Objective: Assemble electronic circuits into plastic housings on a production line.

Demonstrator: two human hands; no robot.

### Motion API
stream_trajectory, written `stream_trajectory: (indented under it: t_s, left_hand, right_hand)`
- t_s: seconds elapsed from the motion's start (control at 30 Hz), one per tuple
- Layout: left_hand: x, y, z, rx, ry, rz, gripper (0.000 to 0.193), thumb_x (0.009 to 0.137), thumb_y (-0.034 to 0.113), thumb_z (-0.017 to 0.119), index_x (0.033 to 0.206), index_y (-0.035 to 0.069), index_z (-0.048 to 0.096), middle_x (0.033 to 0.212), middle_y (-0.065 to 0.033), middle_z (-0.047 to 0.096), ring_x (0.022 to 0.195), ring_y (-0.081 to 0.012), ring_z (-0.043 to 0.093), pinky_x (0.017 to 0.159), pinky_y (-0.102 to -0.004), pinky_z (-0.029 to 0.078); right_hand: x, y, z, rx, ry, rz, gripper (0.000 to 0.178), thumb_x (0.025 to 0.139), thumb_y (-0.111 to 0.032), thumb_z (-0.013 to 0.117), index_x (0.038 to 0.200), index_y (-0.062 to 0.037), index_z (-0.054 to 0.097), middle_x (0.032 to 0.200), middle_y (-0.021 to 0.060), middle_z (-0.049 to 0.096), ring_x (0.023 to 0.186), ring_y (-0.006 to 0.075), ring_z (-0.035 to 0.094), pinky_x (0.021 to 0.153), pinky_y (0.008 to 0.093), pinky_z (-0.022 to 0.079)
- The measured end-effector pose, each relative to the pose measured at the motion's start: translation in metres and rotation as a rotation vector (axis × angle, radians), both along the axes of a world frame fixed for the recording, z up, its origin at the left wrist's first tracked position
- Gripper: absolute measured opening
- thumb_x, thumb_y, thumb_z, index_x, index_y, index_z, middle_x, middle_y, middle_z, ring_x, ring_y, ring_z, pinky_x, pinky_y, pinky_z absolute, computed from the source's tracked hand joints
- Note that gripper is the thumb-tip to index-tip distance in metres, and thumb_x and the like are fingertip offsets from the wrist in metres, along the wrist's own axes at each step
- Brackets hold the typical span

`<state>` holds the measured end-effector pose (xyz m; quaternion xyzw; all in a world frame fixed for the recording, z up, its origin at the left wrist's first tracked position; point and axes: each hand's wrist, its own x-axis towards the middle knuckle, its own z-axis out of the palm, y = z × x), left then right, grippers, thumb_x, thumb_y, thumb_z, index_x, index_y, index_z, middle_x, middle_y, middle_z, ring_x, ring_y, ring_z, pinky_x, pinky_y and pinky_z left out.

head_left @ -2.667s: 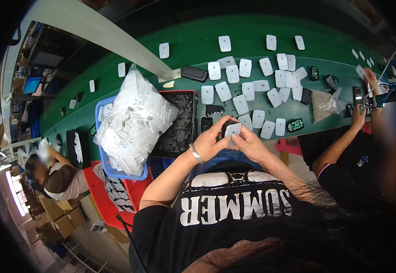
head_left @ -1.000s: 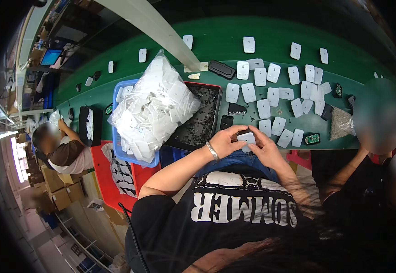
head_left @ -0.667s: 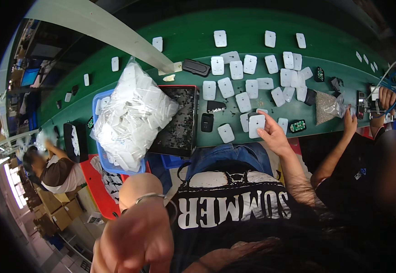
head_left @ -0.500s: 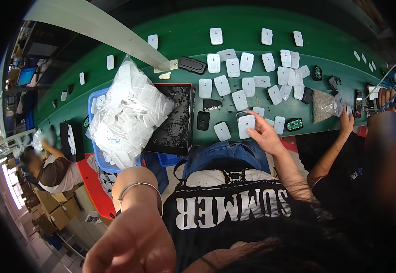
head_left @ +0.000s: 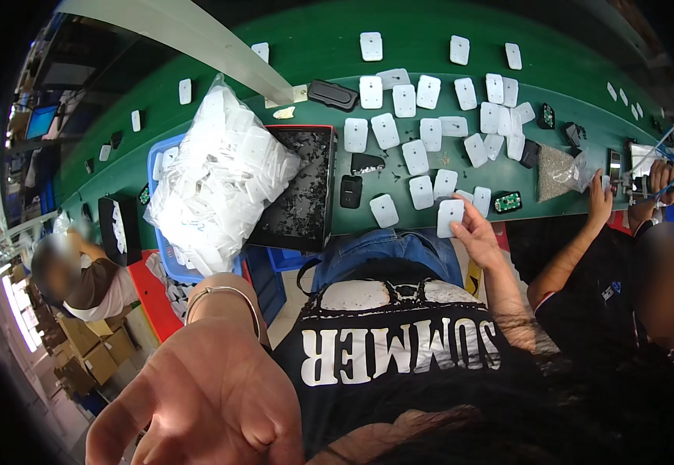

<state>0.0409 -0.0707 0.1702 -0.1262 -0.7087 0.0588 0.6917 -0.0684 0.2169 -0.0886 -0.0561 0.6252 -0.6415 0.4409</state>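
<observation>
Between the thumb and fingers of my right hand [head_left: 476, 235] is a white plastic cover [head_left: 450, 218], at the table's near edge. My left hand [head_left: 213, 387] is raised close to the camera, palm showing, with nothing on the palm; its fingertips run past the lower edge of the picture. Many similar white covers [head_left: 415, 157] lie scattered across the green table [head_left: 290, 66], some overlapping. Just left of the held cover lies another white cover [head_left: 421, 192]. A black case with a green circuit board [head_left: 507, 202] rests to the right of my right hand.
A bulging clear bag of white covers [head_left: 217, 182] sits in a blue bin [head_left: 156, 167], beside a black tray [head_left: 298, 221]. A slanting pale post [head_left: 197, 39] stands beyond. At right are a bag of small parts [head_left: 555, 172] and a co-worker's hand [head_left: 600, 200]; another person sits far left.
My right hand has shifted slightly right with the white cover. My left hand has turned and spread, showing more of its palm. The whole view has tilted a little.
</observation>
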Motion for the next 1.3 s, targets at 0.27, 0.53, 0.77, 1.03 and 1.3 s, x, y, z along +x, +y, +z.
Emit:
stream_trajectory:
  t_s: [0.27, 0.53, 0.77, 1.03, 1.3]
  left_hand:
    - [0.009, 0.007, 0.006, -0.02, 0.024, -0.312, 0.034, 0.09, 0.028, 0.03, 0.109, 0.012, 0.053, 0.14, -0.0194, 0.01, 0.131, -0.0275, 0.016, 0.105, -0.048, 0.013]
    - [-0.005, 0.009, 0.012, -0.08, 0.071, -0.443, 0.036, 0.088, 0.028, 0.035, 0.121, 0.013, 0.041, 0.139, -0.0193, 0.012, 0.129, -0.0289, 0.02, 0.105, -0.0486, 0.014]
    - [-0.014, 0.015, 0.011, -0.08, 0.088, -0.501, 0.04, 0.088, 0.028, 0.037, 0.125, 0.014, 0.036, 0.139, -0.0187, 0.013, 0.128, -0.0293, 0.022, 0.105, -0.0489, 0.014]
    - [-0.022, 0.022, 0.013, -0.092, 0.057, -0.512, 0.041, 0.088, 0.028, 0.038, 0.126, 0.015, 0.035, 0.139, -0.0173, 0.012, 0.127, -0.0291, 0.023, 0.105, -0.049, 0.015]
    - [-0.017, 0.027, 0.016, -0.087, 0.015, -0.533, 0.042, 0.088, 0.029, 0.038, 0.127, 0.016, 0.033, 0.14, -0.0159, 0.012, 0.126, -0.0288, 0.025, 0.105, -0.0492, 0.015]
  right_hand:
    - [-0.066, 0.039, -0.014, 0.189, 0.209, -0.361, 0.049, 0.086, -0.005, 0.048, 0.132, -0.0052, 0.03, 0.111, 0.0066, 0.054, 0.095, 0.0149, 0.055, 0.077, 0.028, 0.047]
    - [-0.102, 0.056, -0.009, 0.317, 0.289, -0.254, 0.052, 0.085, -0.006, 0.052, 0.132, -0.0147, 0.033, 0.09, 0.0039, 0.057, 0.08, 0.0093, 0.054, 0.069, 0.0235, 0.047]
    - [-0.132, 0.071, -0.041, 0.449, 0.53, -0.097, 0.051, 0.08, 0.004, 0.052, 0.127, -0.0111, 0.037, 0.077, 0.0024, 0.054, 0.068, 0.0072, 0.048, 0.061, 0.0212, 0.04]
    - [-0.141, 0.078, -0.059, 0.503, 0.456, 0.088, 0.053, 0.076, 0.005, 0.055, 0.124, -0.0134, 0.042, 0.076, 0.0055, 0.055, 0.069, 0.0117, 0.051, 0.064, 0.0253, 0.042]
    - [-0.159, 0.076, -0.065, 0.498, 0.454, 0.244, 0.051, 0.075, 0.005, 0.056, 0.12, -0.0131, 0.042, 0.072, 0.0053, 0.055, 0.065, 0.0112, 0.05, 0.061, 0.0256, 0.042]
